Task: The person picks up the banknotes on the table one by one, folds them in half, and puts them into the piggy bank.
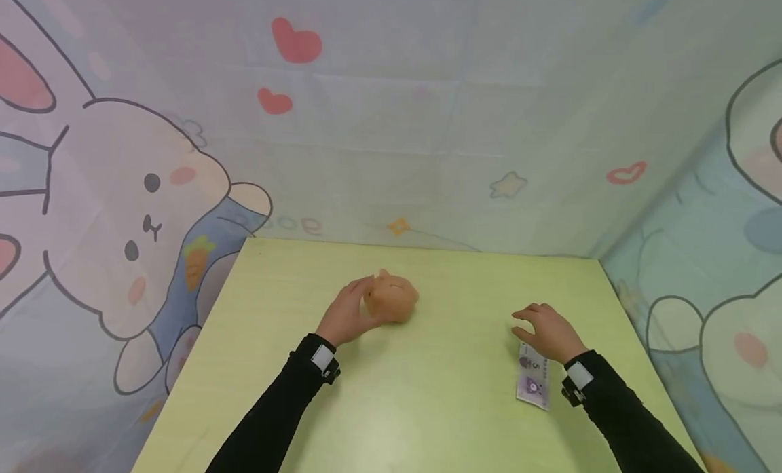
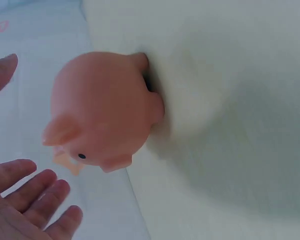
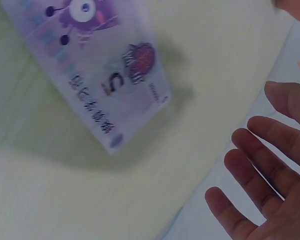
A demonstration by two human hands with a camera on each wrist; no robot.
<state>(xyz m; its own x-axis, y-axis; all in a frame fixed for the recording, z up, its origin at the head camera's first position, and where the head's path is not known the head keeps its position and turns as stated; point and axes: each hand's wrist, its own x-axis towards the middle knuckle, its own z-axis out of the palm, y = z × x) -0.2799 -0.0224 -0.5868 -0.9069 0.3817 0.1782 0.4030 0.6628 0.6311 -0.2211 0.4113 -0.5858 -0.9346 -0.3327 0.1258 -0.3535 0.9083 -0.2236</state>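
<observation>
A pink piggy bank (image 1: 394, 298) stands on the table left of centre. My left hand (image 1: 349, 311) is beside it, thumb and fingers spread on either side of its near end in the head view. In the left wrist view the piggy bank (image 2: 102, 107) stands on its feet, and the fingers (image 2: 32, 195) show a gap from it. A purple play banknote (image 1: 533, 376) marked 5 lies at the right. Over its far end hovers my right hand (image 1: 546, 330), fingers relaxed and holding nothing. The banknote (image 3: 97, 65) looks creased, one end raised off the table.
The pale yellow table (image 1: 452, 364) ends at a cartoon-printed cloth (image 1: 391, 154) behind it. More of that cloth hangs along the right side. Black sleeves with wrist cameras cover both forearms.
</observation>
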